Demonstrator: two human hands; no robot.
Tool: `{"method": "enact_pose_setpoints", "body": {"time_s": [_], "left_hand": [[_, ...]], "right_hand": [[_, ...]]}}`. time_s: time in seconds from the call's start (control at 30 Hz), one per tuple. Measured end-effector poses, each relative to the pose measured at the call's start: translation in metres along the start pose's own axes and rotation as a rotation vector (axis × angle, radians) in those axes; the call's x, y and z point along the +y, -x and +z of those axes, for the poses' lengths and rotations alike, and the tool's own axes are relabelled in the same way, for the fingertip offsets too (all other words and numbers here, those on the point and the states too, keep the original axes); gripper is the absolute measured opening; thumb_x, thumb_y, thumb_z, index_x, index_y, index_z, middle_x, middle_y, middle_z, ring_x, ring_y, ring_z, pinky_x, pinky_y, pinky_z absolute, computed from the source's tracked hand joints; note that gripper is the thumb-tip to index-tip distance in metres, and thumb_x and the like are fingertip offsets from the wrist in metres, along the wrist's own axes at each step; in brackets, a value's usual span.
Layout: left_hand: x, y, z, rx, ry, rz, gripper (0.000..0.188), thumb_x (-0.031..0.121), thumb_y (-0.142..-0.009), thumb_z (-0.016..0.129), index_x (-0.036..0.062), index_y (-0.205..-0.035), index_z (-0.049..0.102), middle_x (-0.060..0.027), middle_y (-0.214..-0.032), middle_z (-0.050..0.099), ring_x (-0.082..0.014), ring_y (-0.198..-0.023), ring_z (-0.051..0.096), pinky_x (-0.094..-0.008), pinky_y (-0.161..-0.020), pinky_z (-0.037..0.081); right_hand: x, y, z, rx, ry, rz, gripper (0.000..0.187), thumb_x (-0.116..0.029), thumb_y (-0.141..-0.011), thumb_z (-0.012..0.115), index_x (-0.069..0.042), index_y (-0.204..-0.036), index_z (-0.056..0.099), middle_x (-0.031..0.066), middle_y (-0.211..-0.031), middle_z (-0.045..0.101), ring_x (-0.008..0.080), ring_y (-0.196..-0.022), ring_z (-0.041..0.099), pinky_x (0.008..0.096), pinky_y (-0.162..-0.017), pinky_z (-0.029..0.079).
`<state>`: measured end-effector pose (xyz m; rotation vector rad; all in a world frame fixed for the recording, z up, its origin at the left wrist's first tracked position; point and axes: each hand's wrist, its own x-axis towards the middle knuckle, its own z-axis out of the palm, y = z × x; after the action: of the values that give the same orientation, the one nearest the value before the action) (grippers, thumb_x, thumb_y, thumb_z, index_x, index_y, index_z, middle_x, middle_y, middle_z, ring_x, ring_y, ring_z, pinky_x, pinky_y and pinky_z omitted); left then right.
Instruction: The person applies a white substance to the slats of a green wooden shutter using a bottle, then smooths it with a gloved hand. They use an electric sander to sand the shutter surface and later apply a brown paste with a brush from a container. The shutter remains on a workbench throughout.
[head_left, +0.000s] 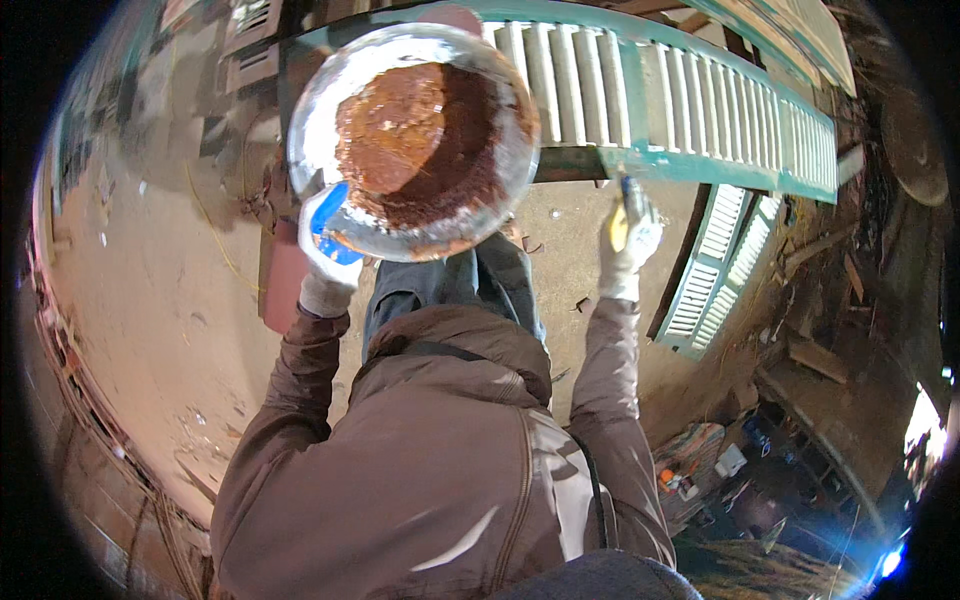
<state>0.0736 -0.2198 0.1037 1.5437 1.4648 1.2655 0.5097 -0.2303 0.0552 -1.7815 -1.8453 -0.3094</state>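
Observation:
My left hand (333, 240), in a white and blue glove, grips the near rim of a round metal bowl (515, 150). Inside the bowl lies thick reddish-brown paste (400, 130), heaped on one side, with pale smears along the wall. To the right, my gloved right hand (637, 240) is closed on a small yellow-handled tool (618, 228); its far end is too small to make out. That hand is at the near edge of a long green-framed shutter (700, 165) with pale slats. Whether the tool touches the frame, I cannot tell.
A second slatted shutter (712, 270) stands at the right. Beside my left forearm is a reddish-brown object (283, 280). Wood scraps (818, 358) and mixed clutter (700, 465) lie at the right and lower right. The dusty floor (150, 300) stretches left.

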Motion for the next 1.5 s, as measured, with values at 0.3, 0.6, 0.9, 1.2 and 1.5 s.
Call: {"method": "enact_pose_setpoints", "body": {"time_s": [0.3, 0.6, 0.9, 1.2, 1.5], "left_hand": [[0.048, -0.099, 0.211, 0.021, 1.003, -0.909, 0.040, 0.044, -0.102, 0.056, 0.0081, -0.117, 0.066, -0.0098, -0.134, 0.058, -0.0290, -0.125, 0.057, -0.0526, -0.097, 0.056], [0.035, -0.107, 0.290, -0.117, 0.700, -0.813, 0.055, 0.044, -0.102, 0.059, 0.0059, -0.140, 0.048, -0.0089, -0.135, 0.054, -0.0228, -0.121, 0.060, -0.0428, -0.098, 0.056], [-0.003, -0.059, 0.194, 0.119, -1.061, -0.073, 0.120, 0.060, -0.061, 0.087, -0.0006, -0.151, 0.036, -0.0266, -0.133, 0.054, -0.0388, -0.118, 0.057, -0.0524, -0.097, 0.048], [-0.017, -0.099, 0.146, -0.148, -0.579, -0.330, 0.077, 0.034, -0.069, 0.087, 0.0032, -0.135, 0.058, -0.0215, -0.123, 0.069, -0.0352, -0.114, 0.067, -0.0436, -0.099, 0.052], [-0.082, -0.115, 0.015, -0.142, -0.782, -0.139, 0.089, 0.033, -0.071, 0.089, 0.0043, -0.145, 0.050, -0.0207, -0.136, 0.062, -0.0334, -0.124, 0.061, -0.0421, -0.107, 0.047]], "right_hand": [[0.114, -0.015, -0.007, -0.179, 0.090, 0.198, 0.043, -0.005, -0.080, 0.071, -0.015, -0.121, 0.073, 0.0093, -0.109, 0.076, 0.0285, -0.094, 0.072, 0.0384, -0.080, 0.057], [0.098, 0.007, -0.019, -0.284, 0.000, 0.118, 0.033, -0.015, -0.090, 0.065, -0.015, -0.122, 0.070, 0.0080, -0.112, 0.074, 0.0270, -0.097, 0.070, 0.0409, -0.083, 0.053], [0.100, 0.017, -0.001, -0.533, 0.287, -0.007, 0.051, -0.020, -0.090, 0.062, -0.025, -0.140, 0.061, 0.0014, -0.126, 0.070, 0.0236, -0.111, 0.066, 0.0454, -0.088, 0.050], [0.115, -0.012, 0.008, -0.384, 0.084, 0.190, 0.045, -0.025, -0.085, 0.074, -0.015, -0.128, 0.068, 0.0050, -0.121, 0.073, 0.0271, -0.110, 0.068, 0.0440, -0.092, 0.051], [-0.069, 0.038, 0.012, -0.552, -0.178, -0.078, 0.047, -0.022, -0.089, 0.060, -0.017, -0.135, 0.061, 0.0027, -0.129, 0.068, 0.0232, -0.112, 0.066, 0.0418, -0.087, 0.049]]}}
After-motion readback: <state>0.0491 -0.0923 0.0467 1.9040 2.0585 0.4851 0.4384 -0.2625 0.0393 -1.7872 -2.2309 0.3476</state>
